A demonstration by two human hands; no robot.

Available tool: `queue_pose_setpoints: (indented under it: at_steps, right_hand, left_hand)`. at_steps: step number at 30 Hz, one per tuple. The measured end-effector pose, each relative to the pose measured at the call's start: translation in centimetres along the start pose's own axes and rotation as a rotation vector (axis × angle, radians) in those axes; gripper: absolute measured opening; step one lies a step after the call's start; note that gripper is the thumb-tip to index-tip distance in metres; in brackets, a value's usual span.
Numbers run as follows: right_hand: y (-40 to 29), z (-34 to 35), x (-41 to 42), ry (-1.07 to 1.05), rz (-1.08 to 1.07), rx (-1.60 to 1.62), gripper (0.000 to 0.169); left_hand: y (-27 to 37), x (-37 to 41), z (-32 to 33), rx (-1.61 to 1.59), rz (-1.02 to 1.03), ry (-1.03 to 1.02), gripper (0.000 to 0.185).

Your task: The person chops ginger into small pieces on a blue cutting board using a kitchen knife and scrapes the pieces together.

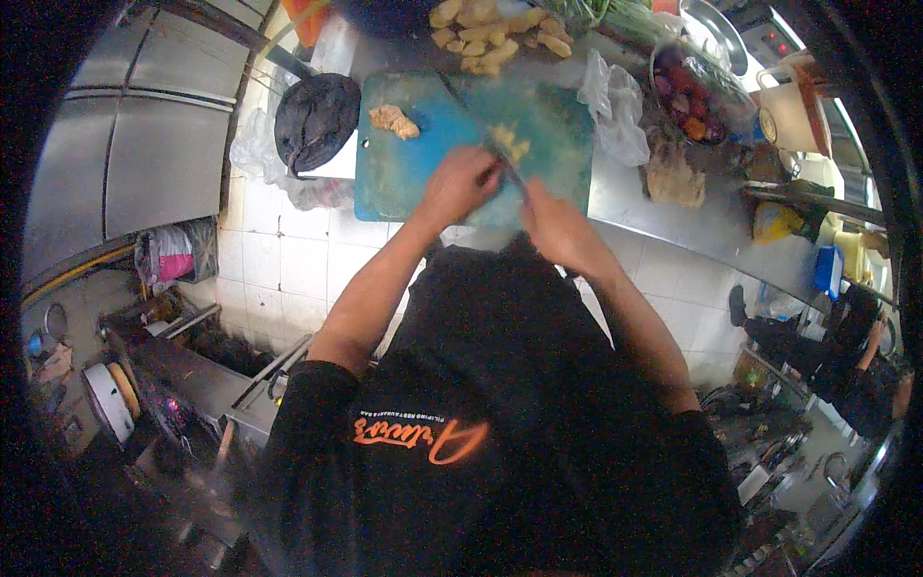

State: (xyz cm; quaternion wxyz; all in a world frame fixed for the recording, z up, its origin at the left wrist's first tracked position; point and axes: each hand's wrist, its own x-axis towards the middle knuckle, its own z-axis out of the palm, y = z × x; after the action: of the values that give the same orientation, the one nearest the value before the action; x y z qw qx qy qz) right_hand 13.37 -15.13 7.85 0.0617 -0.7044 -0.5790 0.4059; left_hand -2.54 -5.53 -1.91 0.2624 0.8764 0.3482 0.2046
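Note:
A blue-green cutting board [404, 184] lies on the counter in front of me. My right hand [557, 220] is closed around the handle of a kitchen knife [469, 107], whose long blade slants up and left across the board. Curled fingers of my left hand [461, 182] are close beside the blade; whether they hold anything is hidden. Small pale yellow cut pieces, likely ginger [513, 141], lie just beyond the blade on its right. Towards the board's left end rests a knobbly unsliced ginger root [394, 121], apart from both hands.
Beyond the board is a pile of ginger roots [490, 32]. A black plastic bag [317, 119] sits at the left. Clear plastic bags [616, 108] and a bowl of red onions [685, 97] are on the right. Another person [844, 353] is at far right.

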Motion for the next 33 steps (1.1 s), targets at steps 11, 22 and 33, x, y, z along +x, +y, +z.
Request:
queue_pose_setpoints:
  at_steps: [11,22,33]
  right_hand:
    - [0.2,0.4,0.2,-0.031,0.019,-0.014,0.027]
    - [0.9,2.1,1.4,0.008,0.056,-0.013,0.027]
    - [1.7,2.6,2.5,0.042,0.023,0.047,0.027]
  left_hand:
    - [-0.2,0.0,0.2,-0.037,0.091,0.122,0.020]
    - [0.0,0.2,0.2,-0.070,0.026,0.089,0.014]
    - [-0.4,0.2,0.5,-0.103,0.079,0.191,0.017]
